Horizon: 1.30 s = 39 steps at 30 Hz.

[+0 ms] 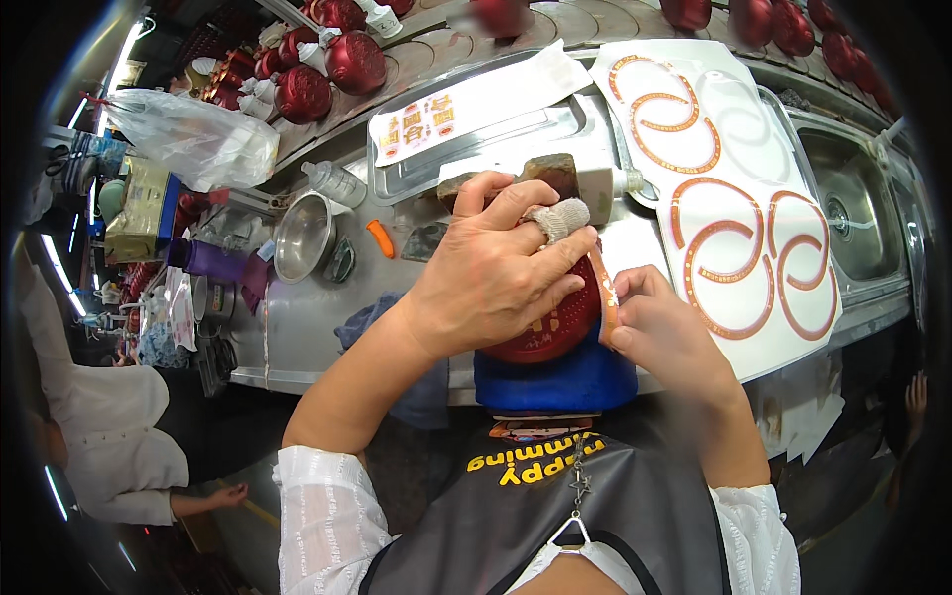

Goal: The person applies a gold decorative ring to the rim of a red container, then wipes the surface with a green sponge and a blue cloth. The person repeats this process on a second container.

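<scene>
A dark red, glossy round vessel (538, 340) with gold marks rests against a blue padded cloth (555, 380) at the table's near edge. Over its top and left side lies my left hand (496, 263), fingers bent around it. A bit of off-white knit cloth (563, 218) shows among those fingers; whether it covers a fingertip cannot be made out. My right hand (659, 322) pinches a curved orange-red decal strip (602, 297) between thumb and fingers. The strip's upper end runs along the vessel's right side, close to my left fingertips. Much of the vessel is hidden under my left hand.
White sheets with red ring-shaped decals (729, 238) lie at right, beside a sink (858, 203). A metal tray (392, 178), steel bowl (304, 238), orange cutter-like piece (380, 239) and dark blocks (550, 174) stand around. Red vessels (355, 62) line the back; another person (119, 436) is at left.
</scene>
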Tool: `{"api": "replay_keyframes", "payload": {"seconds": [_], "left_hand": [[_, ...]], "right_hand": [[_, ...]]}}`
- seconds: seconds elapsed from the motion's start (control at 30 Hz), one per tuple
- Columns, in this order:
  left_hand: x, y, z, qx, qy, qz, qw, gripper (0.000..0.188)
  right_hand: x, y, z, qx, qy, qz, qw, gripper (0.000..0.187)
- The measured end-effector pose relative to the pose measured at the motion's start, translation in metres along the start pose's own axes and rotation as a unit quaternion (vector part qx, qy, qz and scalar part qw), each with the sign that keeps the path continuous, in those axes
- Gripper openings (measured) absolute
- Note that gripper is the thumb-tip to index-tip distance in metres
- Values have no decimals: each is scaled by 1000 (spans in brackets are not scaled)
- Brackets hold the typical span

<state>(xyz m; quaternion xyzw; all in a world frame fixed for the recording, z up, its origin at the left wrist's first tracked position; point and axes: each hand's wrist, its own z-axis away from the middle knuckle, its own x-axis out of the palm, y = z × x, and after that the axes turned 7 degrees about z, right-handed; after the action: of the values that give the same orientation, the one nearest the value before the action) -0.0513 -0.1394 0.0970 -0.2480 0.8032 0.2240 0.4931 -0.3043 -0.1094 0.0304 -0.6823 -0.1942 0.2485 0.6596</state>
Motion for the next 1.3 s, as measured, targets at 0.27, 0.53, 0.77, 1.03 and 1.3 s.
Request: {"api": "replay_keyframes", "payload": {"seconds": [0.27, 0.53, 0.77, 1.03, 1.3], "left_hand": [[-3, 13, -3, 6, -56, 18, 998, 46], [-12, -13, 3, -96, 60, 93, 989, 21], [5, -24, -6, -168, 75, 106, 977, 13], [11, -14, -21, -201, 18, 62, 977, 28], [13, -6, -20, -148, 51, 47, 987, 26]], "right_hand": [[7, -1, 11, -39, -30, 112, 992, 12], [-4, -12, 0, -99, 161, 282, 941, 35], [10, 11, -27, -214, 181, 388, 878, 67], [8, 8, -26, -210, 182, 441, 854, 62], [9, 27, -12, -151, 175, 316, 920, 43]]}}
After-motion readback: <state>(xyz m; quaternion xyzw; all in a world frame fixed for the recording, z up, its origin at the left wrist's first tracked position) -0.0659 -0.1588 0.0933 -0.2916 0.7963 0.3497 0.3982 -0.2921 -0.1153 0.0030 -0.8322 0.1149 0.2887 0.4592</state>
